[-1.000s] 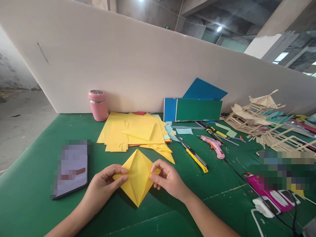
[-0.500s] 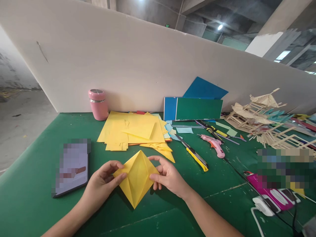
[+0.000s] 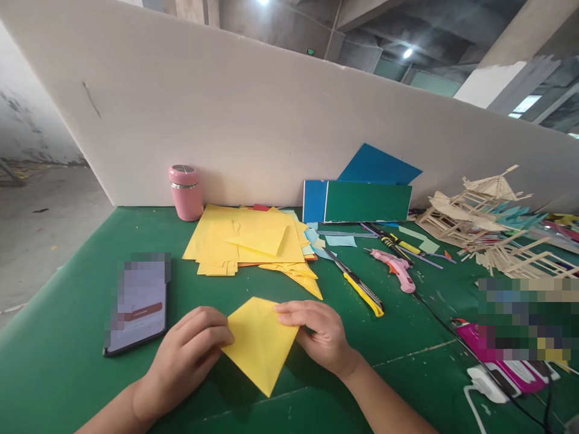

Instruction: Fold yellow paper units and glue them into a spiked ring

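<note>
I read left grip (image 3: 192,346) and right grip (image 3: 319,331) pinching folded yellow paper (image 3: 260,343) at opposite side corners, presumably to keep creases controlled. Paper at near middle of table (image 3: 63,367); contact with table cannot be confirmed. Thumb tips, paper underside hidden. Yellow sheets (image 3: 208,235) just beyond, likely for reach; cutter (image 3: 364,295) right, handle near. Phone (image 3: 145,331) left, partly pixelated; wooden model (image 3: 493,187) far right, base obscured.
</note>
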### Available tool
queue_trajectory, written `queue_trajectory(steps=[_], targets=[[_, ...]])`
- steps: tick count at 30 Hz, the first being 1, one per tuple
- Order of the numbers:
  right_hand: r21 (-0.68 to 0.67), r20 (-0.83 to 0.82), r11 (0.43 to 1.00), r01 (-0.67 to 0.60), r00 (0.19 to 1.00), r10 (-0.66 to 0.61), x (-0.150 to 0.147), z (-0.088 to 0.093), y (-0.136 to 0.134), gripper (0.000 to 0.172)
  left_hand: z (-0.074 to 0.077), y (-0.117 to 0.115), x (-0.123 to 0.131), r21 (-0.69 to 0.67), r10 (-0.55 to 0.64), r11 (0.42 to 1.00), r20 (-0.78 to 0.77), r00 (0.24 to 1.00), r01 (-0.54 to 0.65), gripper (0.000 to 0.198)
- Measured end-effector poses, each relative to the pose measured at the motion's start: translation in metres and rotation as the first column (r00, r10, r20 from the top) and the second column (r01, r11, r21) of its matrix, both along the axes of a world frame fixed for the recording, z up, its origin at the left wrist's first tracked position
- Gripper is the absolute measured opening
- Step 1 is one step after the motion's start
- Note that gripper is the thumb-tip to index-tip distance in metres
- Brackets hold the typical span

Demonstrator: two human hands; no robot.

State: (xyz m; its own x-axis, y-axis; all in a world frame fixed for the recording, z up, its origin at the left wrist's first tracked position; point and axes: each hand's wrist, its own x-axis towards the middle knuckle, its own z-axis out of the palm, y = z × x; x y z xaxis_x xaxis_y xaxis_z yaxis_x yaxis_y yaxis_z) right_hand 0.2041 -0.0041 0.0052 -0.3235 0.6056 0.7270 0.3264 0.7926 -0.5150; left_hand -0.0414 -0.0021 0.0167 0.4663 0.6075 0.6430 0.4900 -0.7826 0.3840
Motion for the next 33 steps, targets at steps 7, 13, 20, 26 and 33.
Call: queue_trajectory(steps=[7,13,20,26,33], targets=[[-0.004,0.404,0.996,-0.087,0.911,0.081,0.012,-0.003,0.011,0.03,-0.003,0.005,0.005,-0.16,-0.1,0.986,-0.318,0.943,0.051,0.027],[-0.164,0.477,0.986,0.009,0.876,0.071,0.009,0.006,0.008,0.026,-0.002,-0.002,0.009,-0.241,-0.082,0.97,-0.353,0.932,-0.006,0.02],[-0.315,0.587,0.934,0.17,0.808,0.051,-0.005,0.002,0.004,0.039,-0.02,0.001,0.022,-0.142,0.007,0.985,-0.542,0.84,-0.099,0.048],[-0.247,0.728,0.916,0.315,0.684,-0.039,-0.026,0.004,0.005,0.045,-0.008,0.01,0.036,-0.256,-0.042,0.944,-0.722,0.691,-0.21,0.08],[-0.202,0.691,0.922,0.332,0.715,-0.106,-0.014,0.003,0.001,0.037,-0.018,0.005,0.032,-0.169,0.014,0.972,-0.655,0.756,-0.164,0.075]])
